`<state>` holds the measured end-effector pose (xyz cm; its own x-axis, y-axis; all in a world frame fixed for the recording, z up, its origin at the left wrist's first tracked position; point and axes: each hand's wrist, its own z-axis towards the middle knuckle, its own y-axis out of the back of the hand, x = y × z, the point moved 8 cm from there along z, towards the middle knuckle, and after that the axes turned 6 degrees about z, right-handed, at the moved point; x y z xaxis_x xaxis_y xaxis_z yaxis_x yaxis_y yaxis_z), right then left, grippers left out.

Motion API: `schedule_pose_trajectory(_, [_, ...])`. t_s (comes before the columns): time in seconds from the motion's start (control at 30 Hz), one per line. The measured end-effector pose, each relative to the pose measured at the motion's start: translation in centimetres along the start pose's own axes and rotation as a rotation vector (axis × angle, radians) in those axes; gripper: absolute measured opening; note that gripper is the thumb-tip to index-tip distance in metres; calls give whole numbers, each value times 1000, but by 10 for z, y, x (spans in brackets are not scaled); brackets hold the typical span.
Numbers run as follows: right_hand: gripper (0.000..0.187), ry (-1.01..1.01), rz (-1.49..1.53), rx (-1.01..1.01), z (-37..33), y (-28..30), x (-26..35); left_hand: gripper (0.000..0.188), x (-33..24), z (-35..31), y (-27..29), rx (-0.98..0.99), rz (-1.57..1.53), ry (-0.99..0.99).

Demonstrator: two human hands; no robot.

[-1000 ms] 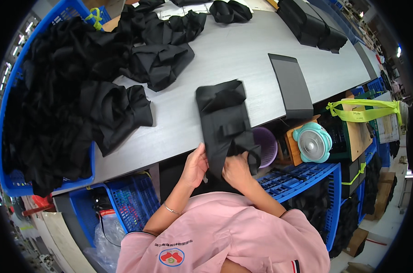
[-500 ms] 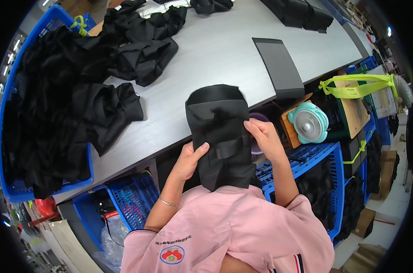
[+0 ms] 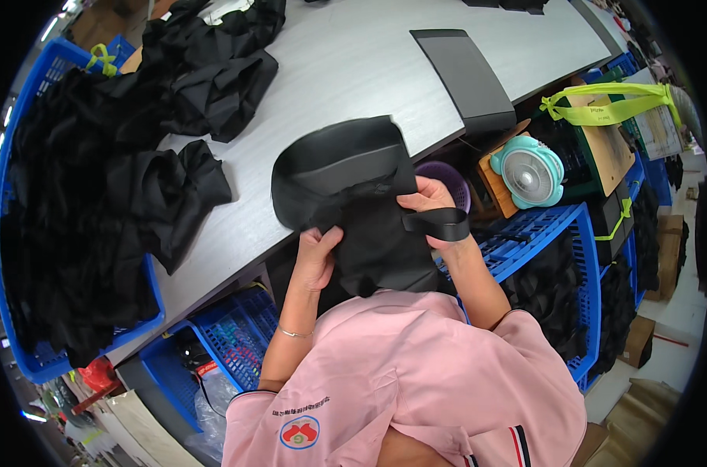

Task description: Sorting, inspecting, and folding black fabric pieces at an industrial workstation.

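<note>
A black fabric piece (image 3: 369, 210), shaped like a pouch with a wide curved upper end, is held between my two hands at the table's near edge. My left hand (image 3: 316, 257) pinches its left side, thumb on top. On the opposite side my right hand (image 3: 433, 204) grips the edge, fingers partly behind the cloth. A black strap loop (image 3: 439, 224) stands out from the fabric over my right wrist. Beyond the piece lies the pale grey table (image 3: 330, 78), with a flat dark grey panel (image 3: 462, 74) resting across its right part.
At left a large blue crate (image 3: 1, 257) overflows with black fabric (image 3: 81, 202). Below the table edge are a blue basket (image 3: 237, 335), a purple bin (image 3: 456, 183), a turquoise fan (image 3: 527, 173) and another blue crate (image 3: 587, 280) holding black pieces. A yellow-green strap (image 3: 603, 109) hangs at right.
The fabric piece has turned and spread, its upper end swinging left and opening wider. The strap loop now projects to the right over my right wrist. Both hands have shifted slightly left and up.
</note>
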<state>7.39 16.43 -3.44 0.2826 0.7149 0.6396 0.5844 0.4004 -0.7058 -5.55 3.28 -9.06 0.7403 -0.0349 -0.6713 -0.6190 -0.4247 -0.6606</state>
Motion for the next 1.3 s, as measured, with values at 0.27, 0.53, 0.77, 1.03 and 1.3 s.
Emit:
schedule_pose_trajectory(0.27, [27,417,-953,171,-21,-61,1,48,-2,9,-14,-125,167,-100])
schedule_pose_trajectory(0.53, [31,500,-890,-270,-26,3,18,58,-6,5,14,-214,139,-96])
schedule_pose_trajectory(0.77, [48,-81,-440,319,-78,5,-41,46,-9,10,37,-30,-192,54])
schedule_pose_trajectory(1.03, [64,3,-197,76,-153,55,-20,55,-60,12,5,-115,-132,25])
schedule_pose_trajectory(1.3, [47,406,189,-636,-205,152,-31,48,55,-6,-137,221,435,60])
